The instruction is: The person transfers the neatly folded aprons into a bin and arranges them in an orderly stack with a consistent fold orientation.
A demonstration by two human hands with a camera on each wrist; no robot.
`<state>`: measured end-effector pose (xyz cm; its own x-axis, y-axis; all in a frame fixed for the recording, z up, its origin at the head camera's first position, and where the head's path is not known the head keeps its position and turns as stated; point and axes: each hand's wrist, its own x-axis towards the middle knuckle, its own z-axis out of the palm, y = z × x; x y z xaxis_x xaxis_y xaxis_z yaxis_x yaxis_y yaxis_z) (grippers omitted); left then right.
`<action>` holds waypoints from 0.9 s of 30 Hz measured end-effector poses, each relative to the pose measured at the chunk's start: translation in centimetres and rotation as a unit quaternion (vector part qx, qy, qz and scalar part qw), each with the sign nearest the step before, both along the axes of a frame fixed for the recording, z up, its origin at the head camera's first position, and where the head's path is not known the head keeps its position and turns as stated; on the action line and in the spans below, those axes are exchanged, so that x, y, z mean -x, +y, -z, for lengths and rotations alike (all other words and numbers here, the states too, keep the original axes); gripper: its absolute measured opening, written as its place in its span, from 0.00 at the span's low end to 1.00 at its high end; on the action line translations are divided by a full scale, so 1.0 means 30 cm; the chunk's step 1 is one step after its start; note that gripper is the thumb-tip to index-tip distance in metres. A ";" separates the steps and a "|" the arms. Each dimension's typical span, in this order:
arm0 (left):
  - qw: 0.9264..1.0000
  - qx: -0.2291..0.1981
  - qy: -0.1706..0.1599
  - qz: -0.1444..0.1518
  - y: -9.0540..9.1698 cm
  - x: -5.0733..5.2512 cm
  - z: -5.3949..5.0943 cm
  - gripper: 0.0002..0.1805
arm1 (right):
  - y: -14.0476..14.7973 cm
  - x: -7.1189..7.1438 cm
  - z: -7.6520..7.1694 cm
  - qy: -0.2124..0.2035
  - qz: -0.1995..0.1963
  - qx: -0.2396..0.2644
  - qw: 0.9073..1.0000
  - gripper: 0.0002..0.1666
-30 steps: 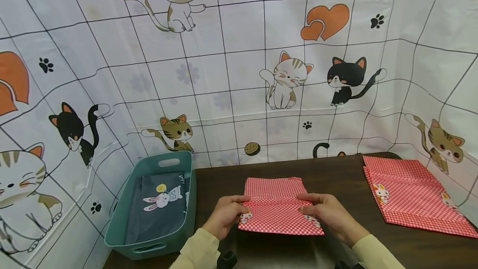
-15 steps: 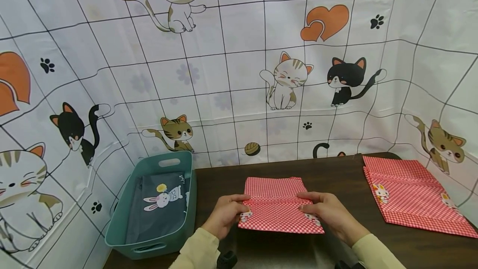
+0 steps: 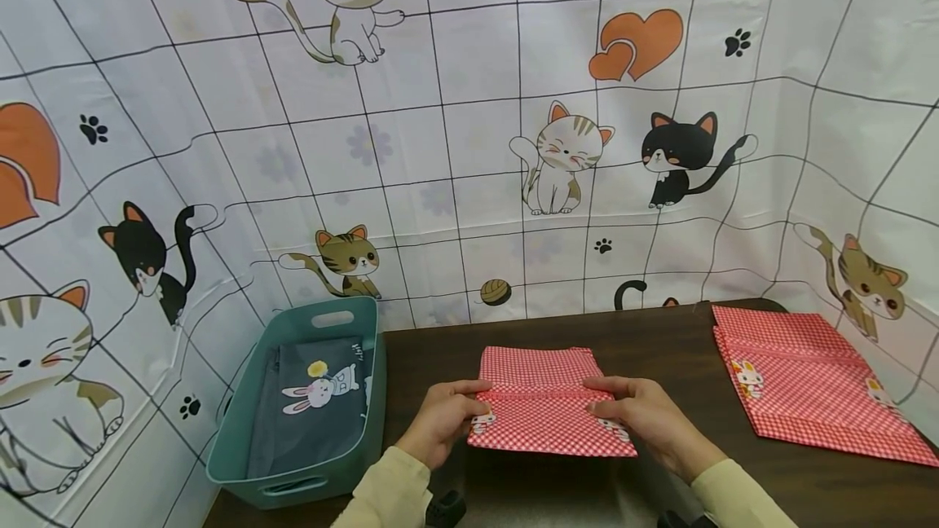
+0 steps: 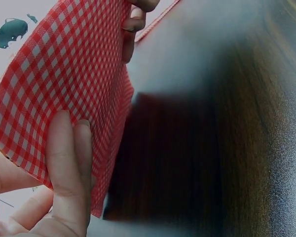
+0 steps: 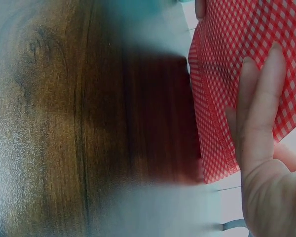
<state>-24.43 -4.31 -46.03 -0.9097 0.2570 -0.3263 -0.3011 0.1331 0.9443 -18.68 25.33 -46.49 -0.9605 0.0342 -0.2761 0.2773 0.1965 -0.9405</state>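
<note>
A red-and-white checked cloth point(image 3: 544, 410) with small white cartoon figures at its lower corners is held a little above the dark table. My left hand point(image 3: 443, 420) pinches its left edge, thumb on the upper face. On the right edge, my right hand point(image 3: 655, 422) pinches it the same way. From below, the left wrist view shows fingers point(image 4: 64, 153) lying flat against the underside of the cloth point(image 4: 74, 64). Likewise, fingers point(image 5: 261, 103) support the cloth point(image 5: 227, 54) in the right wrist view. A crease crosses the cloth's middle.
A teal basket point(image 3: 370, 422) stands at the left, with folded dark blue cloth point(image 3: 315, 422) printed with a rabbit inside. Another red checked cloth point(image 3: 817, 389) lies on the table point(image 3: 660, 332) at the right. A cat-print curtain point(image 3: 469, 145) hangs behind and at both sides.
</note>
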 end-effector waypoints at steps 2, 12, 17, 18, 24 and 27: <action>1.000 0.000 -0.001 -0.001 0.000 -0.003 -0.002 0.23 | -0.001 -0.002 0.001 0.002 -0.004 -0.001 1.000 0.31; 1.000 -0.002 0.001 0.001 -0.008 -0.005 -0.004 0.24 | -0.007 -0.009 0.000 0.005 -0.004 0.002 1.000 0.31; 1.000 -0.002 0.004 0.001 -0.009 -0.005 -0.007 0.24 | -0.011 -0.009 -0.007 0.004 -0.002 -0.003 1.000 0.31; 1.000 -0.001 0.004 0.001 -0.009 -0.006 -0.008 0.24 | -0.011 -0.009 -0.009 0.003 0.001 -0.004 1.000 0.31; 1.000 0.002 0.005 -0.001 -0.011 -0.009 -0.024 0.24 | -0.012 -0.003 -0.022 0.003 0.000 -0.009 1.000 0.32; 1.000 -0.002 0.009 0.000 -0.013 -0.010 -0.035 0.24 | -0.015 -0.005 -0.027 0.004 0.001 -0.009 1.000 0.32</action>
